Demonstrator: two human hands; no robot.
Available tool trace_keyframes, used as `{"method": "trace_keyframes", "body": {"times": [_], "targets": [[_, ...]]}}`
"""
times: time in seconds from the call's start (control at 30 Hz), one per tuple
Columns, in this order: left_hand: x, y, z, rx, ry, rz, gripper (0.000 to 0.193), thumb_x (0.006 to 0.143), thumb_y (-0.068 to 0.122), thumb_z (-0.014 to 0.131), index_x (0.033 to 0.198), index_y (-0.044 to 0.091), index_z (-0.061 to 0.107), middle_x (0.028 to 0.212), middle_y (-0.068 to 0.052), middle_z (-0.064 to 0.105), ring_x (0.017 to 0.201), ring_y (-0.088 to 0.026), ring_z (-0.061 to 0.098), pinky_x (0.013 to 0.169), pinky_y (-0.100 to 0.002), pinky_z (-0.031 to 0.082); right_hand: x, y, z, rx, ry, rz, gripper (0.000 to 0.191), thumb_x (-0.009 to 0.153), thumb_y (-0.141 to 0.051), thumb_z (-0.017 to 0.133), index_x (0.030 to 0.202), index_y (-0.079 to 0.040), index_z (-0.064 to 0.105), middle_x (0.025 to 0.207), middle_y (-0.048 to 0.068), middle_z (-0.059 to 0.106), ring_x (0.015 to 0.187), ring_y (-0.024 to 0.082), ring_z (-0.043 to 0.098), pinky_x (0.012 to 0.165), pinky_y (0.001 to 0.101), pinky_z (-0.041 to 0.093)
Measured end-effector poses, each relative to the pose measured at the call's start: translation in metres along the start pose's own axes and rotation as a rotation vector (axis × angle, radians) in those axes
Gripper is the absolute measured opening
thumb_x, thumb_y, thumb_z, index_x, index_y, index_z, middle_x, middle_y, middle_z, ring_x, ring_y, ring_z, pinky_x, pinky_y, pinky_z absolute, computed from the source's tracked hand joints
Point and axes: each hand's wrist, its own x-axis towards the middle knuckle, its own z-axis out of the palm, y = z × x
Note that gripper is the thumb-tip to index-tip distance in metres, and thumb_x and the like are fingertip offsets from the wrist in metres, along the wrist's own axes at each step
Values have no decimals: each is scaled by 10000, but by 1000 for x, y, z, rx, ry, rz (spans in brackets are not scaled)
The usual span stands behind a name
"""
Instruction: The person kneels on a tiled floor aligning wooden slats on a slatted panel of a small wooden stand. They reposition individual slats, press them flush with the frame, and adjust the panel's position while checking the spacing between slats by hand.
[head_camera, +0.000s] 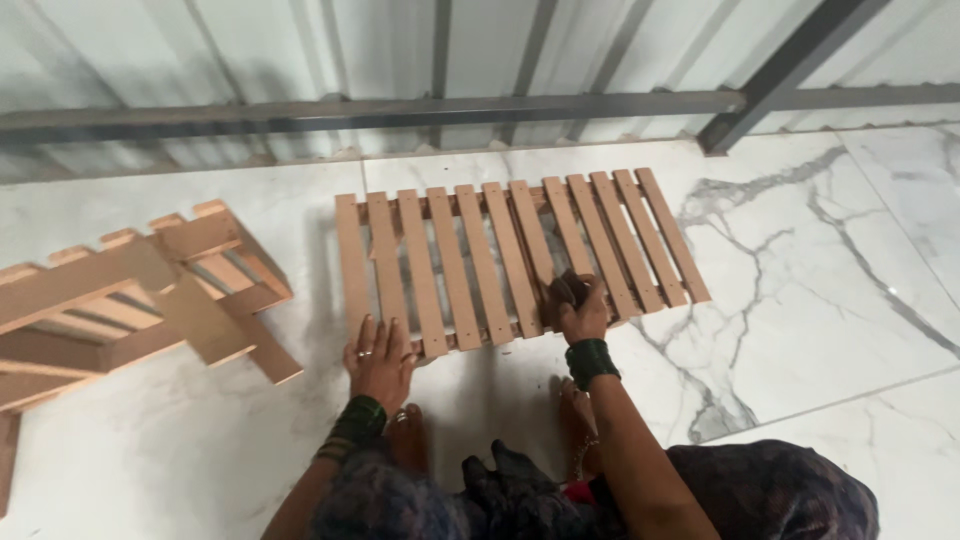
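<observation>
A slatted wooden panel (515, 255) lies flat on the white marble floor (800, 300), just in front of the corrugated metal wall (300, 50). The left hand (379, 357) rests open, fingers spread flat, on the panel's near left corner. The right hand (580, 305) is clenched on the near edge of the panel, further right; what it grips, if anything, cannot be made out. To the left, well apart from the panel, a second wooden slatted frame (130, 300) sits tilted on the floor.
</observation>
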Motion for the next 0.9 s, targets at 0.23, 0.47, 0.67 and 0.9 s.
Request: {"method": "trace_keyframes", "body": {"times": [0.23, 0.47, 0.67, 0.9], "targets": [[9, 10, -13, -114, -57, -113, 663, 996, 289, 507, 1593, 72, 319, 1477, -124, 496, 1527, -331, 259, 1199, -577, 161, -4, -20, -3, -86, -46, 56, 638, 863, -103, 708, 1448, -129, 455, 1141, 279, 700, 1068, 453, 675, 892, 492, 541], [7, -3, -13, -326, 191, -266, 721, 940, 211, 558, 1579, 46, 268, 1661, -201, 272, 1423, -371, 396, 1076, -518, 389, -7, -88, 17, -146, -226, -380, 330, 945, -161, 582, 1244, -180, 720, 1264, 114, 736, 1151, 323, 704, 946, 403, 575], [-2, -6, 6, -1307, 165, -745, 869, 846, 212, 632, 1589, 140, 187, 1647, -93, 284, 1214, -326, 635, 959, -481, 582, -29, -173, 97, -97, -613, -770, 390, 1036, -149, 429, 1350, -186, 658, 1424, 98, 634, 1275, 320, 581, 1086, 452, 464], [-35, -17, 32, -1407, 200, -614, 834, 926, 293, 758, 1575, 44, 298, 1591, -154, 404, 1433, -253, 415, 1106, -422, 423, -61, -228, 173, -288, -887, -1346, 306, 876, -164, 649, 1167, -202, 738, 1385, 40, 636, 1351, 286, 508, 1115, 438, 425]]}}
